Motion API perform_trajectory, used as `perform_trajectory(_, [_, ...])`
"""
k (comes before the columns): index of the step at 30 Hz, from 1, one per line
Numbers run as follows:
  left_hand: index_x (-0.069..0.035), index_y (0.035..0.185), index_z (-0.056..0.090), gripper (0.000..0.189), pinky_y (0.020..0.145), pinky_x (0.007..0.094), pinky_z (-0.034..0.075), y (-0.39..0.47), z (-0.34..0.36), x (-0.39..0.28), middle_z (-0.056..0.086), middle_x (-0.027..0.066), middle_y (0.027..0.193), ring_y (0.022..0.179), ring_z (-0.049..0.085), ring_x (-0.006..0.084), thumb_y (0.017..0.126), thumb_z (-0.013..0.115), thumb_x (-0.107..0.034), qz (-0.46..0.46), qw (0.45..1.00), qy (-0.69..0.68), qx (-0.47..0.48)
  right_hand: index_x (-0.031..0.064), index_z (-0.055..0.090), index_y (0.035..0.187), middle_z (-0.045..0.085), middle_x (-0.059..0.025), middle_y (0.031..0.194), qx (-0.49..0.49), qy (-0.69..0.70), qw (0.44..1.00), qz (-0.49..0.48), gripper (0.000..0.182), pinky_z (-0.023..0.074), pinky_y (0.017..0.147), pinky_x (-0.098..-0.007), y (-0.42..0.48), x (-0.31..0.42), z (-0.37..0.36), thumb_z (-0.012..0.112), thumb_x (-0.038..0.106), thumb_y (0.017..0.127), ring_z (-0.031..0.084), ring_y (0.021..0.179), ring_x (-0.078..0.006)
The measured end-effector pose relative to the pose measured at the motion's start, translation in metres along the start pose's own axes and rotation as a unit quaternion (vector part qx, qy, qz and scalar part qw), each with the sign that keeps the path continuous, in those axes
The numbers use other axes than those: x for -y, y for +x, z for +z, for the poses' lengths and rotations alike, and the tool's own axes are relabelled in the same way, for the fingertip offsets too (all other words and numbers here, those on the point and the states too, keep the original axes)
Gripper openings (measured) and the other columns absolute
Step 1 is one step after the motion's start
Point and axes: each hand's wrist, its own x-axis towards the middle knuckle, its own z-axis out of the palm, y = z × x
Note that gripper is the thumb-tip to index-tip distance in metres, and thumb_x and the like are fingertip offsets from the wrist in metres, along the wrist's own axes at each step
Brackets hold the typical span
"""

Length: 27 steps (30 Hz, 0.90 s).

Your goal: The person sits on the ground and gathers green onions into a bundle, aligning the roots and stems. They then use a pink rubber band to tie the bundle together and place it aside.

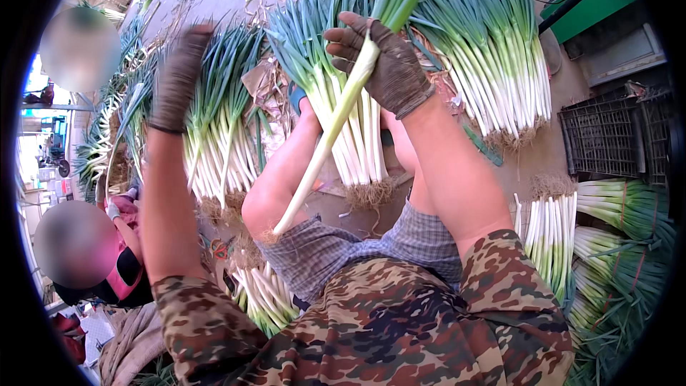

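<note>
A long Welsh onion (pixel 337 118) slants across my lap, its roots by my left knee and its green leaves up past my right hand. My right hand (pixel 383 61), in a dirty brown glove, holds it at the upper stalk against the palm, with several fingers spread to the left. My left hand (pixel 182 78), gloved the same way, is raised and motion-blurred, so its fingers are unclear. It is in front of a pile of Welsh onions (pixel 220 112). Between my legs lies another bundle of Welsh onions (pixel 356 134), roots toward me.
Another onion pile (pixel 487 59) lies ahead to the right. Banded onion bundles (pixel 616 257) and black plastic crates (pixel 603 136) are on the right. A person in pink and black (pixel 128 273) is close on my left. Dry leaf scraps (pixel 268 91) litter the floor.
</note>
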Motion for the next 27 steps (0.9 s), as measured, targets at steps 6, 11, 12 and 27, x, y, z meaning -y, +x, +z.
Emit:
perform_trajectory(6, [-0.002, 0.105, 0.064, 0.039, 0.056, 0.0255, 0.047, -0.131, 0.127, -0.007, 0.062, 0.0046, 0.072, 0.059, 0.058, 0.0113, 0.1, 0.054, -0.039, -0.113, 0.932, -0.278, 0.203, -0.0017, 0.058, 0.125, 0.068, -0.0114, 0.102, -0.002, -0.197, 0.98, 0.005, 0.047, 0.0544, 0.084, -0.0327, -0.012, -0.027, 0.026, 0.06, 0.036, 0.096, 0.066, 0.093, -0.0201])
perform_trajectory(11, [-0.001, 0.1, 0.065, 0.04, 0.049, 0.0241, 0.045, -0.159, 0.101, -0.025, 0.059, 0.0044, 0.066, 0.052, 0.055, 0.0104, 0.102, 0.05, -0.038, -0.165, 0.933, -0.279, 0.158, 0.0009, 0.057, 0.127, 0.066, -0.006, 0.099, 0.061, -0.188, 0.978, 0.065, 0.046, 0.0534, 0.081, -0.0294, -0.025, -0.039, 0.035, 0.057, 0.036, 0.097, 0.065, 0.089, -0.0152])
perform_trajectory(12, [0.0, 0.104, 0.064, 0.038, 0.049, 0.0232, 0.044, -0.164, 0.097, -0.025, 0.058, 0.0036, 0.067, 0.054, 0.055, 0.0101, 0.101, 0.052, -0.036, -0.163, 0.936, -0.276, 0.147, 0.0009, 0.057, 0.127, 0.066, -0.006, 0.099, 0.094, -0.197, 0.975, 0.041, 0.046, 0.0535, 0.08, -0.0295, -0.028, -0.043, 0.037, 0.057, 0.036, 0.097, 0.065, 0.088, -0.0153])
perform_trajectory(27, [-0.004, 0.092, 0.063, 0.041, 0.038, 0.0254, 0.046, -0.251, 0.032, 0.027, 0.061, 0.008, 0.064, 0.043, 0.057, 0.0165, 0.087, 0.065, -0.044, -0.241, 0.813, -0.461, 0.262, -0.0037, 0.053, 0.132, 0.059, -0.0147, 0.13, 0.361, -0.065, 0.908, 0.202, 0.058, 0.044, 0.103, -0.039, -0.075, -0.103, 0.092, 0.067, 0.036, 0.092, 0.054, 0.121, -0.0238])
